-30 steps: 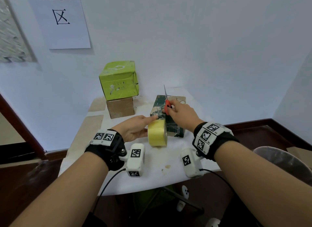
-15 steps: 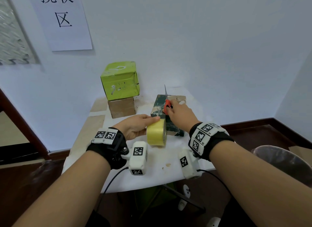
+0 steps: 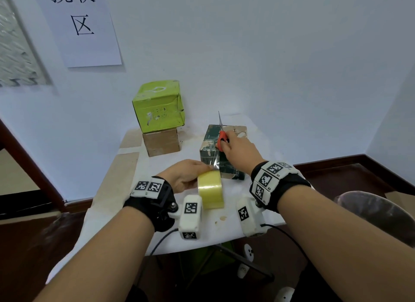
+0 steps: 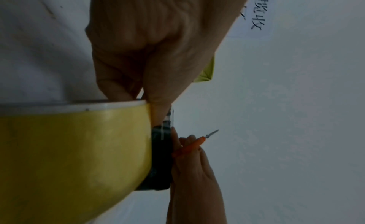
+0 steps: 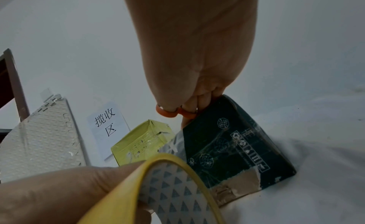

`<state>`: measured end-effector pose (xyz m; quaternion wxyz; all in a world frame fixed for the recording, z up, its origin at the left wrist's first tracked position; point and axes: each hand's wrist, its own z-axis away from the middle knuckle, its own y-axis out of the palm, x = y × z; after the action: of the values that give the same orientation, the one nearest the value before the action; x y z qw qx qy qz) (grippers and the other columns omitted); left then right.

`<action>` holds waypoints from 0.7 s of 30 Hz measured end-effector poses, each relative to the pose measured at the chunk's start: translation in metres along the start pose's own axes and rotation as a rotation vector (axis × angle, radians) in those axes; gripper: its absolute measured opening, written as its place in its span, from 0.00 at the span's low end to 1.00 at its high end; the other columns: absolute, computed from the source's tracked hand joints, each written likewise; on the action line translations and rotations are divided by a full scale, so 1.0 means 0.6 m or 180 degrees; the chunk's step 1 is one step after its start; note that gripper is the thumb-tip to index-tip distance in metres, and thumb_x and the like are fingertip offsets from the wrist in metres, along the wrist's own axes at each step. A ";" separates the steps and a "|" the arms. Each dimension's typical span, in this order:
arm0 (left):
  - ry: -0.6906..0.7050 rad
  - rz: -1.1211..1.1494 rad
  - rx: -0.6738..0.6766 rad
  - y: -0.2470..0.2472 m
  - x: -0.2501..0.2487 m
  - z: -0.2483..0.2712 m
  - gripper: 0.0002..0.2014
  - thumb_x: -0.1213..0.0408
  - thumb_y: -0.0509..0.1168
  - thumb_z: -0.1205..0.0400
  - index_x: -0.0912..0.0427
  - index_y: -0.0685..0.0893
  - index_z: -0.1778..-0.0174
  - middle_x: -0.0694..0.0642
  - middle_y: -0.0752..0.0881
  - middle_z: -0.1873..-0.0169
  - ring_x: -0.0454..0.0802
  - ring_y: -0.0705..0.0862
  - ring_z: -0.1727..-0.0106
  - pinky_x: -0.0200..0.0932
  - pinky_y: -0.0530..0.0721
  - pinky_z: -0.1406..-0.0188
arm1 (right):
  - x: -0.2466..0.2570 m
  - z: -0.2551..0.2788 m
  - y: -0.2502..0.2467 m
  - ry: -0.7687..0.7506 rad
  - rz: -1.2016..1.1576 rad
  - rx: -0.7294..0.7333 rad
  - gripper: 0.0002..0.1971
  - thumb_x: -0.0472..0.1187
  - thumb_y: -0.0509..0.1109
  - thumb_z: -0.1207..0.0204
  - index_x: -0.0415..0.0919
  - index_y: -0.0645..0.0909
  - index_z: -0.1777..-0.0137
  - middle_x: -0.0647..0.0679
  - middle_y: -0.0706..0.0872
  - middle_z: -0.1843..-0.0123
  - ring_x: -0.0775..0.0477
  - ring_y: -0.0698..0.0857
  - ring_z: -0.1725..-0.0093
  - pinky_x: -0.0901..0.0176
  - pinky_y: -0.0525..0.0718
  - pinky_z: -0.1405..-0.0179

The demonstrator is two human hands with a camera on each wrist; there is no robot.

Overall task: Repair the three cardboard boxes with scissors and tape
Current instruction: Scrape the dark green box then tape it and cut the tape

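Observation:
A dark green box lies on the white table, its torn brown end facing me. My left hand holds a yellow tape roll upright just in front of the box. A clear strip runs from the roll to the box's near corner. My right hand rests on the box top and grips red-handled scissors, blades pointing up. A lime green box sits on a brown box at the back left.
The table is small and stands in a corner of white walls. A paper sign hangs on the wall at the left. A grey bin stands on the dark floor at the right. Wrist cameras and cables hang over the table's front edge.
My left hand has drawn the tape roll slightly toward me, stretching the clear strip from the dark box. The right hand stays on the box with the scissors.

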<state>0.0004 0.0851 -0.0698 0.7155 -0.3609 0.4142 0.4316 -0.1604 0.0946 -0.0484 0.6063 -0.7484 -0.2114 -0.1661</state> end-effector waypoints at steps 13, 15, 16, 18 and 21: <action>-0.0095 0.0775 0.0245 -0.016 -0.001 0.008 0.03 0.70 0.66 0.18 0.64 0.83 0.56 0.59 0.89 0.63 0.48 0.88 0.67 0.39 0.89 0.68 | -0.001 -0.002 0.000 0.0032 -0.0144 -0.0041 0.16 0.48 0.52 0.14 0.41 0.69 0.33 0.40 0.84 0.54 0.36 0.83 0.55 0.48 0.80 0.54; -0.0079 0.0796 0.0250 -0.015 0.002 0.008 0.04 0.69 0.66 0.17 0.66 0.84 0.56 0.58 0.90 0.66 0.46 0.88 0.69 0.37 0.88 0.69 | 0.000 -0.001 -0.003 0.0053 -0.0191 -0.0001 0.16 0.48 0.52 0.14 0.41 0.70 0.32 0.44 0.82 0.57 0.40 0.82 0.58 0.50 0.79 0.57; -0.0078 0.0819 0.0248 -0.015 0.003 0.007 0.04 0.69 0.66 0.18 0.66 0.83 0.55 0.58 0.90 0.66 0.46 0.88 0.69 0.37 0.88 0.69 | 0.001 -0.001 -0.005 0.0059 -0.0207 0.0014 0.16 0.48 0.52 0.14 0.41 0.71 0.33 0.46 0.81 0.59 0.43 0.81 0.60 0.52 0.78 0.59; -0.0069 0.0872 0.0255 -0.015 0.004 0.006 0.03 0.68 0.67 0.18 0.65 0.82 0.54 0.58 0.89 0.65 0.47 0.88 0.68 0.38 0.88 0.68 | 0.003 -0.003 -0.010 0.0084 -0.0250 0.0023 0.15 0.47 0.54 0.14 0.41 0.73 0.35 0.50 0.80 0.63 0.47 0.78 0.64 0.57 0.73 0.66; -0.0051 0.0984 0.0298 -0.016 0.004 0.005 0.02 0.68 0.66 0.17 0.63 0.81 0.55 0.58 0.89 0.65 0.47 0.88 0.68 0.39 0.87 0.70 | -0.002 -0.010 -0.022 0.0103 -0.0628 0.0119 0.13 0.46 0.59 0.15 0.42 0.78 0.37 0.48 0.85 0.56 0.48 0.81 0.60 0.58 0.78 0.63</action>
<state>0.0106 0.0852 -0.0690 0.6598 -0.2557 0.4787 0.5197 -0.1682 0.0909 -0.0370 0.6042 -0.7097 -0.2773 -0.2332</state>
